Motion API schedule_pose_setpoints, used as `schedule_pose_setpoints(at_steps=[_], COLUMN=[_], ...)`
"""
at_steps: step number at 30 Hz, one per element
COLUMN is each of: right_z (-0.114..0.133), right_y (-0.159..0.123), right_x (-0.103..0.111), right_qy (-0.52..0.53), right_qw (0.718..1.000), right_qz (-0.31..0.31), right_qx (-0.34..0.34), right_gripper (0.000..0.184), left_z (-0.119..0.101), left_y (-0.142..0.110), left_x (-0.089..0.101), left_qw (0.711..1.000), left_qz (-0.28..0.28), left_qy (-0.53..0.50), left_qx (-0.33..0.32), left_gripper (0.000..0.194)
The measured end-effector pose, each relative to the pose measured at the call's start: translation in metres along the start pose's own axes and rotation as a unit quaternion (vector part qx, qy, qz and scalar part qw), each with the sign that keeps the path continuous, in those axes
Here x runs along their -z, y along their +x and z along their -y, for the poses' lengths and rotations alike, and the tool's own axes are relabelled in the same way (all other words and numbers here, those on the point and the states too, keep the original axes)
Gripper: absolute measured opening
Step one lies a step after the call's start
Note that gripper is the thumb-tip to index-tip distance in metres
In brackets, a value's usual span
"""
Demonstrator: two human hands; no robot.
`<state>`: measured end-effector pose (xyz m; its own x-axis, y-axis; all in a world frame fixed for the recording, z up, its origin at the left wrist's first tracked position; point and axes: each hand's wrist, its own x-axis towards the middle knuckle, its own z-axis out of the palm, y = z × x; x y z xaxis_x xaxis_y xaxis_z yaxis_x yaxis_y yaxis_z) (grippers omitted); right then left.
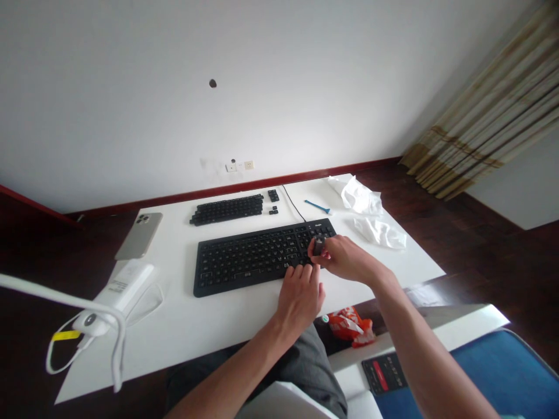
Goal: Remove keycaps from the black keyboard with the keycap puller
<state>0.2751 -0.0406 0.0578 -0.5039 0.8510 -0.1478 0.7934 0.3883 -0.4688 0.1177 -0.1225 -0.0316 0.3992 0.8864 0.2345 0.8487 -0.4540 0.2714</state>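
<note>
Single view, from camera worn on person's head, facing forward and downward. Bare forearms (238, 369) cross lower edge; left hand (300, 294) and right hand (347, 256) quite near, slightly right of and below centre, at long black plastic keyboard (244, 259). White rectangular table (183, 331) seen from above. Plain white wall (305, 87) faces camera, farther off; dark-red skirting board (371, 164) slopes upward to right. Wide angle: dark wooden floor (480, 262) shows at both sides, dark grey trousers (301, 361) at bottom.

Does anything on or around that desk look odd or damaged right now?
Yes. The keyboard seems at least partly stripped: black keycaps lie detached in groups behind it. A dark round spot, apparently a hole, breaks the pale wall. Crumpled plastic bags lie on the right of the desk. I see no spill.
</note>
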Motion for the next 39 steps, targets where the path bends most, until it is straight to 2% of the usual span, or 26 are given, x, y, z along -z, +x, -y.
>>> schedule_pose_setpoints(at_steps=[3,5,9,12,18,24,26,29,33,39], right_z=[0.01,0.01,-0.006,-0.023,-0.044,-0.058,-0.061,-0.064,-0.067,-0.086], right_y=[0.003,0.003,-0.002,-0.007,-0.012,-0.016,-0.017,-0.014,0.003,0.06], right_x=[-0.003,-0.001,0.004,0.003,-0.008,-0.012,-0.014,-0.016,-0.012,0.005], right_qy=[-0.051,-0.044,0.027,0.101,0.211,0.331,0.352,0.343,0.341,0.455], right_qw=[0.999,0.999,1.0,0.994,0.976,0.941,0.934,0.937,0.933,0.869], right_qz=[-0.011,-0.008,0.006,-0.008,-0.024,-0.014,-0.023,-0.039,-0.106,-0.192], right_qx=[-0.012,-0.012,0.005,0.041,0.052,0.062,0.061,0.06,0.051,0.032], right_gripper=[0.014,0.013,0.012,0.011,0.016,0.024,0.024,0.025,0.026,0.037], left_z=[-0.001,-0.001,0.0,0.0,-0.001,-0.001,-0.001,-0.001,0.0,0.003], left_y=[0.0,0.0,0.0,-0.001,-0.001,0.0,0.0,0.0,0.0,0.0], left_x=[0.001,0.001,-0.001,-0.002,0.0,0.001,0.001,0.0,0.001,0.002], left_qw=[1.0,1.0,1.0,1.0,1.0,1.0,1.0,1.0,1.0,1.0], left_qz=[0.006,0.005,-0.003,-0.005,-0.002,0.002,0.0,0.002,0.005,-0.002], left_qy=[-0.004,-0.004,0.004,0.012,0.016,0.014,0.011,0.008,0.003,-0.006], left_qx=[0.003,0.002,-0.001,-0.01,-0.016,-0.016,-0.015,-0.013,-0.007,-0.006], left_gripper=[0.022,0.025,0.045,0.052,0.057,0.062,0.062,0.061,0.062,0.065])
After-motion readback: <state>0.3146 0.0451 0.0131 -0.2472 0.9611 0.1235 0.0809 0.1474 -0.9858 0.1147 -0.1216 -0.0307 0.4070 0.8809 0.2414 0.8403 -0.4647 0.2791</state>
